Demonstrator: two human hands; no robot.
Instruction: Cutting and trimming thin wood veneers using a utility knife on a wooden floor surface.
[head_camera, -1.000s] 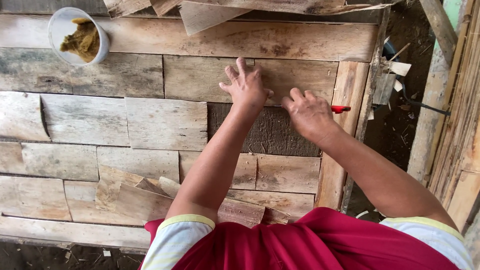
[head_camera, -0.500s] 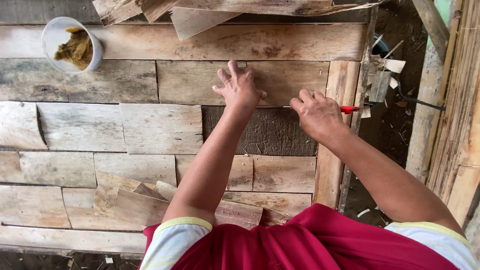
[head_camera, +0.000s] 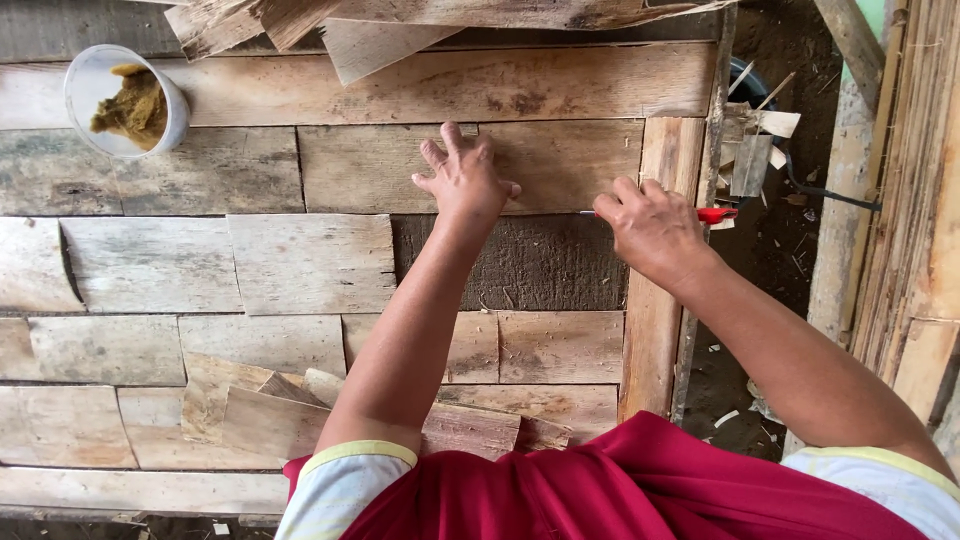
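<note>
My left hand (head_camera: 463, 178) lies flat, fingers spread, on a pale wooden piece (head_camera: 560, 160) set into a panel of weathered wood pieces. My right hand (head_camera: 650, 225) is closed around a thin tool with a red handle (head_camera: 714, 214); its metal tip shows at the lower edge of that pale piece, above a dark bare patch (head_camera: 530, 265) of the panel. A vertical wooden strip (head_camera: 655, 330) borders the panel on the right, under my right wrist.
A white cup of brownish-yellow paste (head_camera: 128, 103) stands at the upper left. Loose wood offcuts (head_camera: 330, 30) lie along the top and more (head_camera: 270, 410) near the bottom. Bamboo poles (head_camera: 925, 200) and dirt ground with scraps (head_camera: 760, 150) lie to the right.
My left hand has stayed pressed on the pale piece. My right hand with the red-handled tool has shifted slightly right along the piece's lower edge.
</note>
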